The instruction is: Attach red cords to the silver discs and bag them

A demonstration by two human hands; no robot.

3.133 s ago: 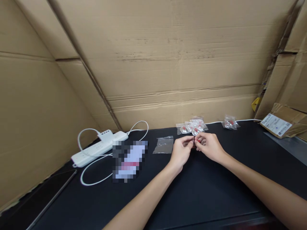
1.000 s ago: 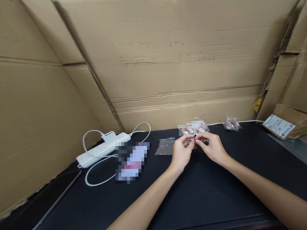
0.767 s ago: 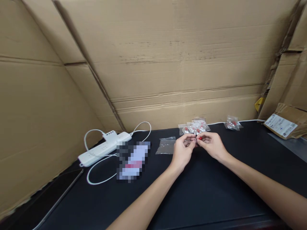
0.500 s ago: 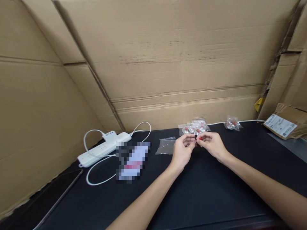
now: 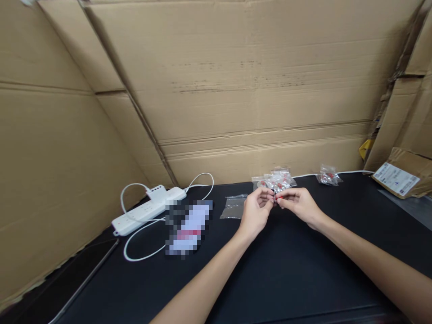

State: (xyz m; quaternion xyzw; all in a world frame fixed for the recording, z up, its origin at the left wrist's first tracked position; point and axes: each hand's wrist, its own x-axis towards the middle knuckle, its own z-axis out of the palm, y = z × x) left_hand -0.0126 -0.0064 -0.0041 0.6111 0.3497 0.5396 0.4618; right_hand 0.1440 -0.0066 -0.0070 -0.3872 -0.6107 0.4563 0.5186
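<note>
fingers (image 5: pixel 268 192) of the left hand (image 5: pixel 254 210) are curled and closed in a pinch, and those of the right hand (image 5: pixel 301 206) are pressed together likewise, both clamped on one small piece (image 5: pixel 277 196) that sits between them, above the black table (image 5: pixel 283 274); it shows only a glint of red and a dark, thin edge, and the rest is hidden by the fingertips. with so little to grip, it could slip if either pinch loosened or the two hands pulled unevenly, and being small it might bounce or skid off toward the packets (image 5: pixel 281 179) just behind, where similar red bits would make it hard to pick out. the clear bag (image 5: pixel 232 208) beside the left hand looks light and limp, so a brush of the knuckles could drag or crumple it. its film is flat and faintly creased, while the packets are puckered, shiny plastic, with red spots and pale rounded shapes inside. another crinkled packet (image 5: pixel 329 175) lies apart to the right. the tabletop is smooth and dull, and the cardboard wall (image 5: pixel 216 108) behind is ribbed, scuffed and matte
</note>
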